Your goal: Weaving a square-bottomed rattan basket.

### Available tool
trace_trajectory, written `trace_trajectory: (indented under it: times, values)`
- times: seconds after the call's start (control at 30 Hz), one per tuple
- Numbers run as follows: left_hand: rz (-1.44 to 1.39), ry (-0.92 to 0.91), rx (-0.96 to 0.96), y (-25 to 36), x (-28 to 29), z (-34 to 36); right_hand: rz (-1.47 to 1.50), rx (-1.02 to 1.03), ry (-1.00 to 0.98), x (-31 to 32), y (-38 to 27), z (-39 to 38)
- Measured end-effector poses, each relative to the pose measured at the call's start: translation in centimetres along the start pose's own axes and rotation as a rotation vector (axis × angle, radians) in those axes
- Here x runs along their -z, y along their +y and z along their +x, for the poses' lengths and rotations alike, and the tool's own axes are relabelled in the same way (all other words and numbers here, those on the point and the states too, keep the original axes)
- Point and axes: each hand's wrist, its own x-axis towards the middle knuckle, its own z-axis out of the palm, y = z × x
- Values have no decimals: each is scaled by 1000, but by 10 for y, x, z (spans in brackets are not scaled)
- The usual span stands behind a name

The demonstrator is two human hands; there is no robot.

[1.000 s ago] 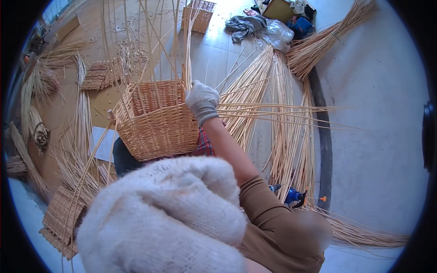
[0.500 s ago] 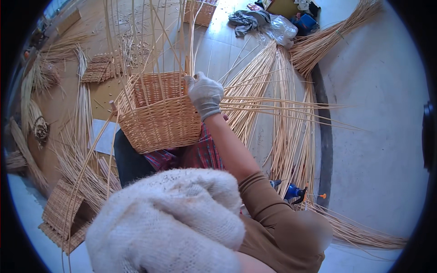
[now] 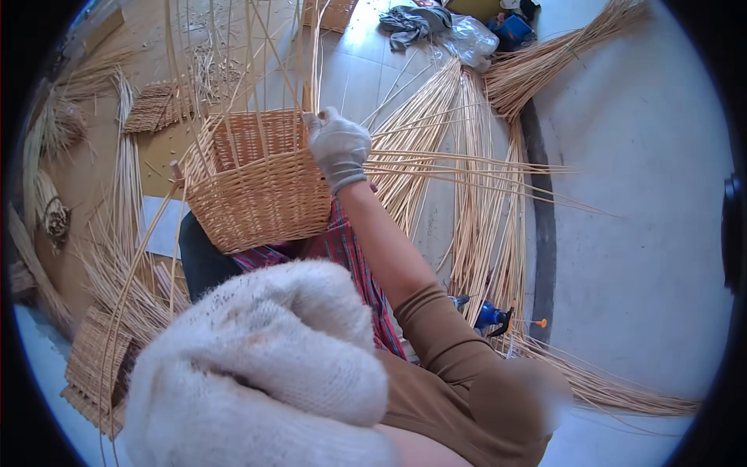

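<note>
A partly woven wicker basket [image 3: 261, 198] rests tilted against my lap, its long upright stakes rising from the rim. My right hand [image 3: 339, 146], in a pale grey work glove, is closed around the basket's right corner. Loose rods jut out to the right beside that glove. My left hand [image 3: 257, 350], in a fuzzy white knit glove, looms large and close at the bottom. Its fingers are curled in, and whatever they may hold is hidden. A wooden peg [image 3: 177, 170] sticks out at the basket's left corner.
Bundles of peeled rods [image 3: 486, 187] fan across the floor on the right. Woven panels [image 3: 158, 107] and more rods lie to the left. A blue spray bottle [image 3: 488, 316] stands near my right elbow. Plastic bags [image 3: 470, 40] and cloth [image 3: 412, 25] sit at the back.
The whole view has shifted slightly, moving the scene left and up. My left glove appears a little further left. My right hand keeps its hold on the basket corner.
</note>
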Motion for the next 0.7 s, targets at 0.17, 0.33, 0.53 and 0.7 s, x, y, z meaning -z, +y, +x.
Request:
trace_trajectory:
  times: [0.17,0.33,0.53,0.7]
  values:
    - [123,105,-78,-2,-16,8,-3,-16,-21,4,-2,0]
    - [73,250,-38,5,-20,0,-9,-17,-39,2,-3,-1]
    - [-56,288,675,-27,-41,-83,-64,39,147,-6,9,1]
    - [589,973,1175,-86,-7,-225,926,37,475,14,4,-35]
